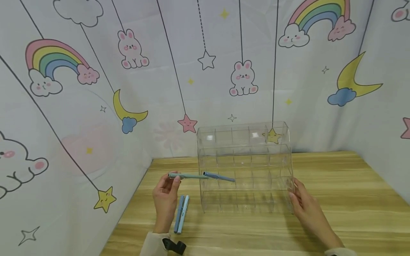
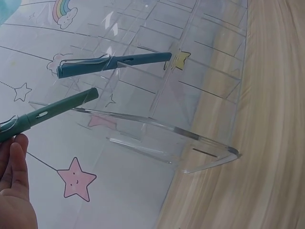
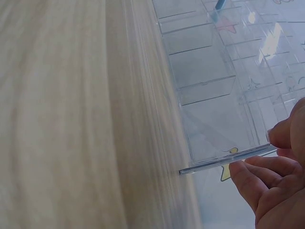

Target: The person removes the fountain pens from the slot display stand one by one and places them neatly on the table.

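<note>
Your left hand (image 1: 165,201) pinches a slim green pen (image 1: 189,176), its free end toward a clear plastic compartment rack (image 1: 245,160). Your right hand (image 1: 306,209) pinches the rack's right side wall. The rack stands toward the back edge of the wood-grain tabletop (image 1: 243,233), with a slim blue pen (image 1: 219,176) across its compartments. Nearer the left edge, a grey-blue pen (image 1: 179,215) and a light-blue pen (image 1: 183,215) lie side by side.

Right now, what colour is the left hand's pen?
The pen is green; clearest in the left wrist view.
</note>
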A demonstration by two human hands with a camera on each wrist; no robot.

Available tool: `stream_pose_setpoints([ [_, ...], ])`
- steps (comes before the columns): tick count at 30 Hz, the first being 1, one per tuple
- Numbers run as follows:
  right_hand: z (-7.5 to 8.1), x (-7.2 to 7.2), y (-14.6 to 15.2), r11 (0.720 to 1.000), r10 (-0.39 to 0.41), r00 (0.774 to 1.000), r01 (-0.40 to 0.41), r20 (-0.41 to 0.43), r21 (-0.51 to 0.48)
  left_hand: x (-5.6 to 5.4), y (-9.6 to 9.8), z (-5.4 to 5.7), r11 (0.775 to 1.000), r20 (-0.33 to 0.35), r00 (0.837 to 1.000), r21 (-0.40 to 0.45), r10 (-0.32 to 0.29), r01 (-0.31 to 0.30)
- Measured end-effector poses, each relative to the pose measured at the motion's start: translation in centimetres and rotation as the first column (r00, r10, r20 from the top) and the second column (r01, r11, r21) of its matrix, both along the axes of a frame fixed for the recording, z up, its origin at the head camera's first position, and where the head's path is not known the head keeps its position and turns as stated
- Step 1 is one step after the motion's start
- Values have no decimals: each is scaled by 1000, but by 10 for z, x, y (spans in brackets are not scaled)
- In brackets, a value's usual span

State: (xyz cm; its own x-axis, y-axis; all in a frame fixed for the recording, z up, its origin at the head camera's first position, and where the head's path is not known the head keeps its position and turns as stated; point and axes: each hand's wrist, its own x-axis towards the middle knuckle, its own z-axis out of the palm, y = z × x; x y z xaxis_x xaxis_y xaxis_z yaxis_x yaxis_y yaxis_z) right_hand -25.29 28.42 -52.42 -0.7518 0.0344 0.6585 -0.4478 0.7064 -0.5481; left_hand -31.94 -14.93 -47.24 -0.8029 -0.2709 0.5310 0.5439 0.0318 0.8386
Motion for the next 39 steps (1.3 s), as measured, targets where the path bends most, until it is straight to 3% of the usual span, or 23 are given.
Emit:
stream_pose_setpoints([
  [5, 2, 0, -1, 1000, -9, 1000, 9, 8, 27, 0, -5, 1, 999, 10, 999, 16, 35, -35],
  [32, 3, 2, -1, 1000, -7, 999, 6, 36, 19, -2, -25, 5, 991, -31, 994, 90, 106, -103],
  [39, 6, 3, -2, 1000, -10, 999, 10, 38, 13, -1, -29, 6, 990, -6, 993, 77, 115, -115],
])
